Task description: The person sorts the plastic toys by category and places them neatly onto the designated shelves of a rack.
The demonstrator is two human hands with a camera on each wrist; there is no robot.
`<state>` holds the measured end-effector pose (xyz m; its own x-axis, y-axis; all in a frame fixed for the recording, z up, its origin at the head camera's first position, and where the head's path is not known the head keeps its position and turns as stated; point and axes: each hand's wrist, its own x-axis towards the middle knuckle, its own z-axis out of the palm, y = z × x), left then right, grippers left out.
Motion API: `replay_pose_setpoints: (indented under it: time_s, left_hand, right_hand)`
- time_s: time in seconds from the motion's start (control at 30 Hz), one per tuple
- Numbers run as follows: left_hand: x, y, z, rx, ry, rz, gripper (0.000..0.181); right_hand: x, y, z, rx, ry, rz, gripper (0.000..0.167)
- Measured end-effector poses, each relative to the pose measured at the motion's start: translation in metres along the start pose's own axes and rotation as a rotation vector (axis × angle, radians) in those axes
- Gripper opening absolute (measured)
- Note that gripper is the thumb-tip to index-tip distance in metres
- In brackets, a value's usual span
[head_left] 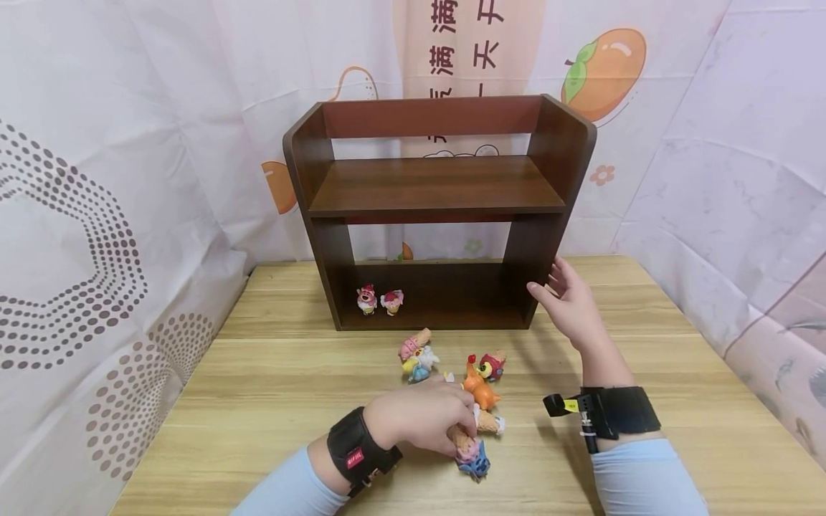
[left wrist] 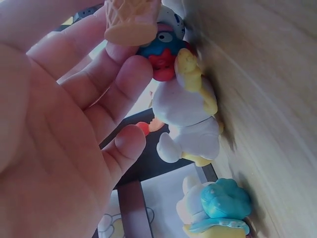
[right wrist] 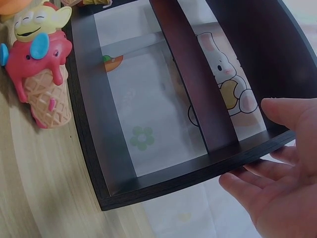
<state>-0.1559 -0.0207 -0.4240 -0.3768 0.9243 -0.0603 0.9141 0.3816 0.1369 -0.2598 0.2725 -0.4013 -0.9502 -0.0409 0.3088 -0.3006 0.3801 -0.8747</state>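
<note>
With its thumb and fingers, my left hand (head_left: pixel 426 416) grips an ice-cream-cone figurine (head_left: pixel 466 448) with a pink and blue top, low over the table. Its waffle cone (left wrist: pixel 131 22) shows at the top of the left wrist view; the rest is cut off there. Beside the fingers lie an orange figurine (head_left: pixel 480 390), another cone figurine (head_left: pixel 490 423) and a red one (head_left: pixel 495 364). My right hand (head_left: pixel 571 304) rests against the right side of a dark brown shelf (head_left: pixel 439 183), its thumb at the front edge and its relaxed fingers along the outer face.
On the shelf's lower board stand a pink bear figurine (head_left: pixel 366 299) and a red-and-white cone figurine (head_left: pixel 391 302). In front of the shelf lie a pink cone figurine (head_left: pixel 413 345) and a yellow, white and blue one (head_left: pixel 421 364). A patterned curtain (head_left: pixel 258 43) hangs behind the wooden table (head_left: pixel 271 373).
</note>
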Motion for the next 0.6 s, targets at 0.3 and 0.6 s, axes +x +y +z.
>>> replay_pose_setpoints:
  time_s: [0.3,0.6]
  left_hand:
    - [-0.0004,0.0018,-0.0013,0.009,0.009,-0.015,0.017]
    - [-0.0011,0.0009,0.0001,0.028,0.036,-0.002,0.014]
  right_hand:
    - [-0.0003,-0.0008,-0.0004,-0.003,-0.005,-0.005,0.077]
    - [-0.0009,-0.0012,-0.0003,-0.005,-0.003,-0.001,0.077]
